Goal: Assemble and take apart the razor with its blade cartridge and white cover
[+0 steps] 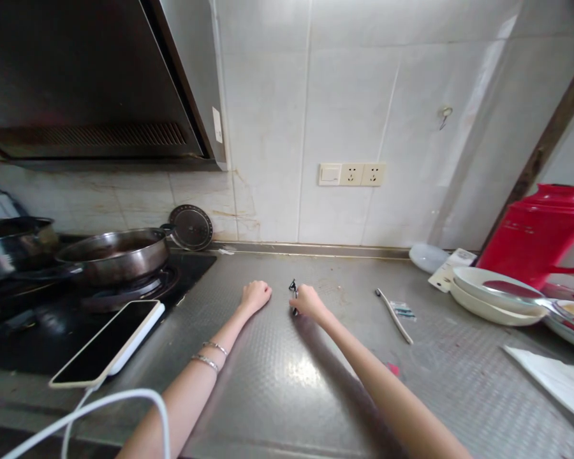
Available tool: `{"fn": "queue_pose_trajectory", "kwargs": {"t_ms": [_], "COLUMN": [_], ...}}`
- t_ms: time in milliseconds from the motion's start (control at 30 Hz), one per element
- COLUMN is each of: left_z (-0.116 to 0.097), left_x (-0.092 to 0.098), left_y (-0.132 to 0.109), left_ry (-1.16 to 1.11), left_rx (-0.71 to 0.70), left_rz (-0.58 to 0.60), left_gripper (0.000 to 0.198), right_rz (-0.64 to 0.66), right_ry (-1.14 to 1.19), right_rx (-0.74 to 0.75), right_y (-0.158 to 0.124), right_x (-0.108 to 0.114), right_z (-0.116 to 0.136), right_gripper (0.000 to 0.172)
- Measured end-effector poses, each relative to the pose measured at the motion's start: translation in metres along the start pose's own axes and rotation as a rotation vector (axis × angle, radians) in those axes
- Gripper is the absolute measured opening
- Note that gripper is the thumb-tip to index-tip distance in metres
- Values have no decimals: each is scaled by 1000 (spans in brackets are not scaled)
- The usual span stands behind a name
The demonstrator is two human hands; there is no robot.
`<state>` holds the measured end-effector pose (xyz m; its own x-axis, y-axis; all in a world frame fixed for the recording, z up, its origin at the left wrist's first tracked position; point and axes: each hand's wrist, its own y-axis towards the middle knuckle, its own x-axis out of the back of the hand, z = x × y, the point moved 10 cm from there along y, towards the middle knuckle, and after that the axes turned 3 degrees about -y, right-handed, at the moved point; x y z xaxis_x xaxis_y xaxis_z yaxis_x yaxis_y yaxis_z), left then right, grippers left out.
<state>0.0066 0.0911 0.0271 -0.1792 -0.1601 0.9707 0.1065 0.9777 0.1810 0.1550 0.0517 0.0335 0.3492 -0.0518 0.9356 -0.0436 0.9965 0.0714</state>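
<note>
My left hand [257,296] rests on the metal counter [268,395] as a loose fist, knuckles away from me, with nothing showing in it. A short gap to its right, my right hand [307,299] is closed around a small black object [293,286]. Thin, bent black parts of it stick out above and below the fingers. Its middle is covered by the hand, so its exact kind is unclear. On my left wrist are two silver bracelets [205,363].
At left, a phone [108,344] with a white cable lies partly over the stove, near a steel pan [117,255]. To the right lie a toothbrush [395,317], a small clear packet [403,310], stacked dishes [488,306], a white sheet [555,376] and a red thermos [530,236].
</note>
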Motion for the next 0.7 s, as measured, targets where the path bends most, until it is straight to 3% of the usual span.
{"fn": "queue_pose_trajectory", "kwargs": {"t_ms": [233,400,533,700], "left_z": [1,1,1,1], "left_x": [1,-1,-1,-1], "left_y": [-2,0,0,1], "left_ry": [-10,-14,-17,-21], "left_rx": [16,-3,-10,-10], "left_rz": [2,-1,-8,-12], "left_gripper": [33,33,32,32], "right_rz": [10,-19,-34,-37], "right_ry": [-31,-35,-66,-168], "right_rx": [-9,7,-26,-165], "right_y": [1,-7,-20,-42], "right_x": [-9,16,50,85], "right_z": [1,-19,-66,-150], "right_gripper": [25,30,26,22]}}
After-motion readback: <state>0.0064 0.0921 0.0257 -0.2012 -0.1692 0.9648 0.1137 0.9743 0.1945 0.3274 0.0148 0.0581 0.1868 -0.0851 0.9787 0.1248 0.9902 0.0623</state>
